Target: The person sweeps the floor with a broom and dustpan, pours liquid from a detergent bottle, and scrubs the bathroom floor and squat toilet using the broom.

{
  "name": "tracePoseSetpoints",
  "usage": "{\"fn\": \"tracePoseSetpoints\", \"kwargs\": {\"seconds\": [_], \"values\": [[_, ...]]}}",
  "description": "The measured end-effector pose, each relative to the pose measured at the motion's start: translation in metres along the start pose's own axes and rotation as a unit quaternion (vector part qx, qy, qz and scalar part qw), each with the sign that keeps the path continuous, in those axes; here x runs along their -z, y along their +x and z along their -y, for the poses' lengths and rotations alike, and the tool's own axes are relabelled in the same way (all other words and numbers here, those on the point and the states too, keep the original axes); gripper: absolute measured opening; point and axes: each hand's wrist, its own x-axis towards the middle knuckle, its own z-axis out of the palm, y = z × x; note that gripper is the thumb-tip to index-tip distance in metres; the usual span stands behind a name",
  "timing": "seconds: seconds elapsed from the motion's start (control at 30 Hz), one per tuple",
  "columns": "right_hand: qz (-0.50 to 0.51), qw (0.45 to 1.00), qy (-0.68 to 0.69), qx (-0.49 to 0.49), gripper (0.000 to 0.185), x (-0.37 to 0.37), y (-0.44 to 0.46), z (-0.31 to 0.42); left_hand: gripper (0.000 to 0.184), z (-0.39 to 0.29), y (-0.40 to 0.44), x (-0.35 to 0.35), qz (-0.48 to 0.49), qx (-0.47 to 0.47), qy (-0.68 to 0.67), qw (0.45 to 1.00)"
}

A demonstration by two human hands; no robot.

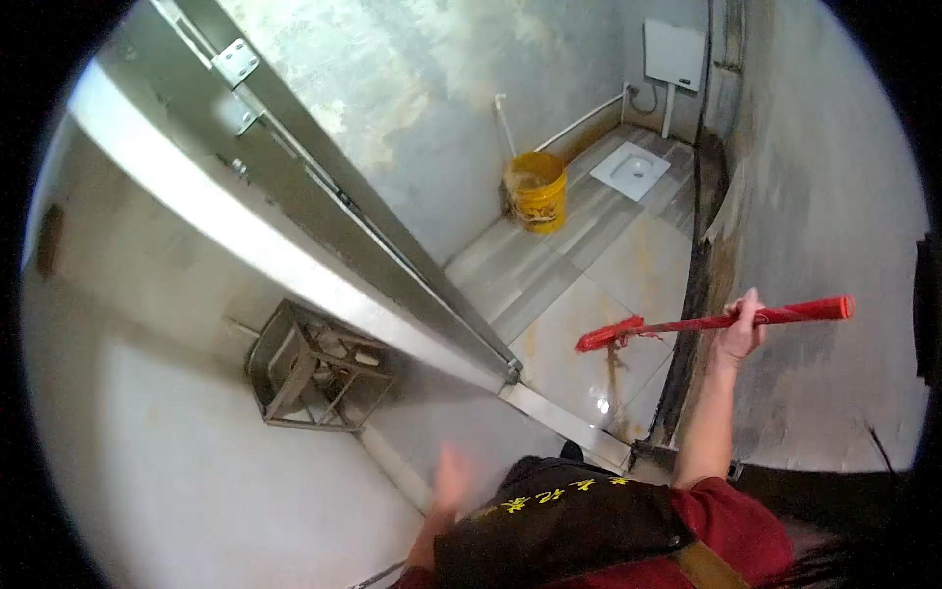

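My right hand is wrapped round the red handle of a long-handled brush. The brush's red head is at the pale floor tiles, beside a brown wet streak. Motion smears my left hand, which is low in front of the grey wall, left of my dark apron; its fingers cannot be made out.
A yellow bucket stands by the far wall, near a white squat toilet and a wall-mounted cistern. An open door and a raised threshold frame the room. Left stands a metal frame stand.
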Motion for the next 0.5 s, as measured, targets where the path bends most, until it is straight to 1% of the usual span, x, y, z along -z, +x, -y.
{"fn": "tracePoseSetpoints", "kwargs": {"seconds": [0.03,0.1,0.13,0.17,0.23,0.3,0.37,0.4,0.43,0.47,0.5], "values": [[0.051,0.998,0.042,0.011,0.022,-0.008,0.010,0.014,0.061,-0.008,0.013,-0.008,-0.001,-0.005,-0.001,1.000],[0.036,0.998,0.048,0.029,0.020,-0.027,0.023,0.022,0.061,-0.043,0.060,-0.030,0.074,-0.059,0.027,0.995],[0.026,0.997,0.053,0.042,0.019,-0.035,0.029,0.027,0.056,-0.063,0.085,-0.047,0.099,-0.119,-0.043,0.987],[0.047,0.994,0.083,0.050,0.022,-0.040,0.030,0.035,0.052,-0.084,0.108,-0.064,0.125,-0.176,-0.110,0.970],[0.101,0.988,0.090,0.070,0.017,-0.018,0.046,0.016,0.053,-0.161,0.150,-0.069,0.166,-0.158,-0.095,0.969],[0.111,0.987,0.079,0.089,0.018,-0.016,0.049,0.010,0.055,-0.177,0.218,-0.103,0.115,-0.225,-0.012,0.967],[0.095,0.994,0.006,0.058,0.016,-0.017,0.054,-0.002,0.056,-0.203,0.292,-0.123,0.123,-0.220,-0.012,0.968],[0.129,0.989,-0.011,0.072,0.013,-0.024,0.053,-0.001,0.055,-0.199,0.342,-0.144,0.080,-0.243,-0.001,0.967],[0.115,0.993,0.016,0.036,0.012,-0.021,0.056,-0.010,0.055,-0.201,0.389,-0.162,0.039,-0.265,0.008,0.963],[0.153,0.986,-0.035,0.056,0.016,-0.020,0.059,-0.013,0.055,-0.219,0.427,-0.164,0.039,-0.268,0.001,0.963],[0.180,0.981,-0.041,0.066,0.019,-0.023,0.067,-0.021,0.055,-0.243,0.474,-0.160,0.021,-0.270,0.002,0.963]]}}
